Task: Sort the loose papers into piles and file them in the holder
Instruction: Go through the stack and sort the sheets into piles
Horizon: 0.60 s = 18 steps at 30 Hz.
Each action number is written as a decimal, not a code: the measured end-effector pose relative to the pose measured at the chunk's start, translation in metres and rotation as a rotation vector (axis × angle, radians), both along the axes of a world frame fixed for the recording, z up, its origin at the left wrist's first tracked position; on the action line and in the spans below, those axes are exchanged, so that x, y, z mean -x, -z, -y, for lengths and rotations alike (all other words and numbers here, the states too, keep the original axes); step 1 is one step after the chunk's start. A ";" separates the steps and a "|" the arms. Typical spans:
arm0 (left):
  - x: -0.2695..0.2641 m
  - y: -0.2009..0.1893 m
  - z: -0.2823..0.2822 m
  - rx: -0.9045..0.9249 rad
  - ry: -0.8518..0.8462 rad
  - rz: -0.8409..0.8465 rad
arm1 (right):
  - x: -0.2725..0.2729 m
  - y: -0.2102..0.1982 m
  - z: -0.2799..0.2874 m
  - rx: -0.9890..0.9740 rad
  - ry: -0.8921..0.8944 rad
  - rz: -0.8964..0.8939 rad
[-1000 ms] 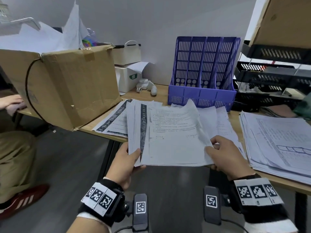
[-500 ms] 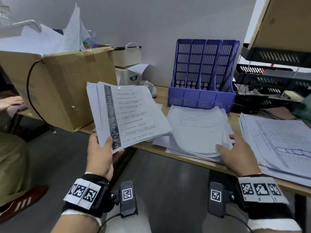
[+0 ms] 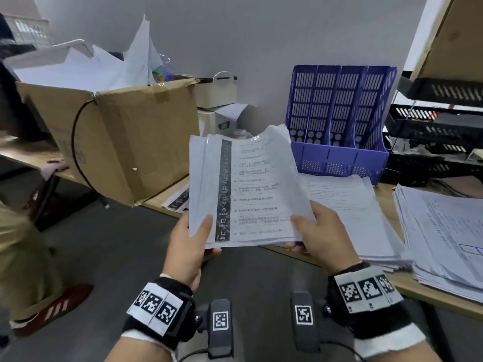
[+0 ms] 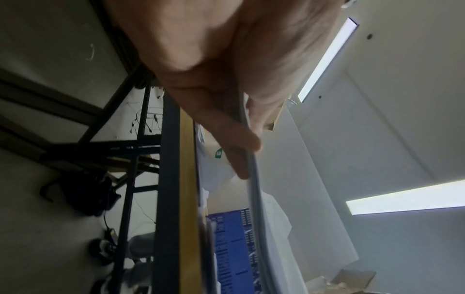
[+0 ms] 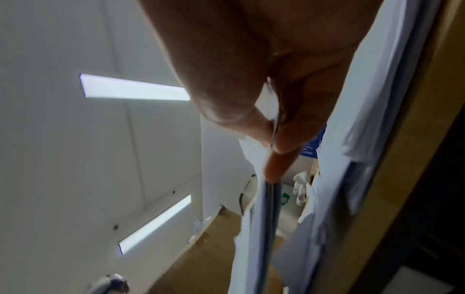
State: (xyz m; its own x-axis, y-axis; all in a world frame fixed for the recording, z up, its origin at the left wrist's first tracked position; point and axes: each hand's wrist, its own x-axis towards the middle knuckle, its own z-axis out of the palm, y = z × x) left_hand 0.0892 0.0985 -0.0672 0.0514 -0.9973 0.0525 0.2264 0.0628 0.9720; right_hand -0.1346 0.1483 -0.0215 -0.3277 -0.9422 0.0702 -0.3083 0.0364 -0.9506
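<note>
A sheaf of printed papers [image 3: 248, 189] with a dark strip down its left side is held up in front of the desk edge. My left hand [image 3: 194, 239] pinches its lower left corner, thumb on top. My right hand [image 3: 317, 231] pinches its lower right corner. Both wrist views show the sheaf edge-on, as the paper edge [image 4: 251, 179] and the paper edge [image 5: 270, 199], caught between thumb and fingers. The blue slotted file holder [image 3: 339, 121] stands at the back of the desk [image 3: 386, 202]. A second paper pile [image 3: 350, 205] lies flat before the holder.
A large cardboard box [image 3: 117, 134] full of loose sheets fills the desk's left part. A thick paper stack [image 3: 444, 236] lies at the right. Black mesh trays [image 3: 439, 137] stand right of the holder. Another person's leg and red shoe [image 3: 49, 309] are at the left.
The left hand lifted one sheaf off the desk and swung it to the centre. The right hand left the flat pile and took hold of the sheaf's right corner.
</note>
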 end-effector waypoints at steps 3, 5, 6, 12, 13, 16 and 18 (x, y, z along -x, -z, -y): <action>0.001 0.006 0.006 -0.139 0.017 -0.019 | 0.005 0.009 0.004 -0.021 0.045 -0.089; 0.000 0.012 0.009 -0.190 0.017 -0.018 | 0.011 0.016 0.005 -0.035 0.087 -0.240; 0.000 0.015 0.011 -0.207 0.016 -0.022 | 0.015 0.020 0.007 -0.039 0.117 -0.330; -0.007 0.017 0.017 -0.258 -0.008 -0.065 | 0.039 0.032 0.016 -0.044 0.270 -0.344; -0.009 0.017 0.018 -0.262 -0.007 -0.075 | 0.042 0.032 0.016 -0.033 0.300 -0.299; -0.012 0.019 0.020 -0.255 -0.021 -0.059 | 0.045 0.029 0.017 -0.013 0.388 -0.124; -0.013 0.018 0.021 -0.242 -0.039 -0.038 | 0.042 0.027 0.018 0.021 0.405 -0.037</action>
